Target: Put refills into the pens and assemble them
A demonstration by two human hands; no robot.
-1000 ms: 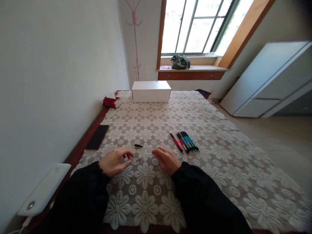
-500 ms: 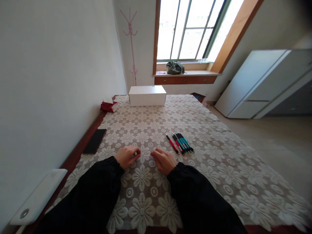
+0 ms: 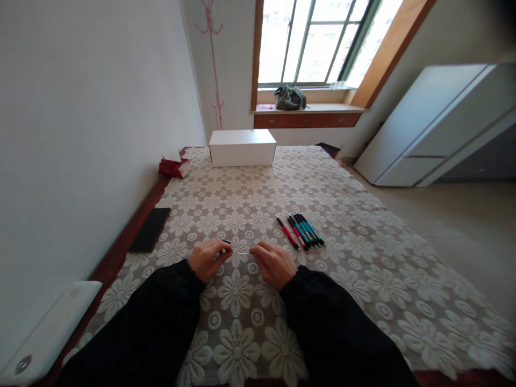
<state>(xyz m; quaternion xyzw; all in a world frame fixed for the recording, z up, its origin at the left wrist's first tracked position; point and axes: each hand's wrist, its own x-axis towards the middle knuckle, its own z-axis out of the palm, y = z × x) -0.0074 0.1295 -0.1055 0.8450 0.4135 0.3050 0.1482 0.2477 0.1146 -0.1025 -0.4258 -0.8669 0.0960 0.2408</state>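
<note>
Pinched thin rod [image 3: 242, 253] level in right hand [image 3: 277, 264], pressed fingertips of left hand [image 3: 207, 260] together beside its end, apparently for steadiness!

My left fingers [image 3: 224, 249] partly hide a small black piece [image 3: 227, 242]; the thin rod [image 3: 242, 253] at my right fingers [image 3: 258, 250] is too fine to identify. The top edge crops the pink coat rack [image 3: 213, 59].

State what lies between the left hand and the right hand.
In the head view, a thin pale rod, with the flowered tablecloth beneath.
</note>
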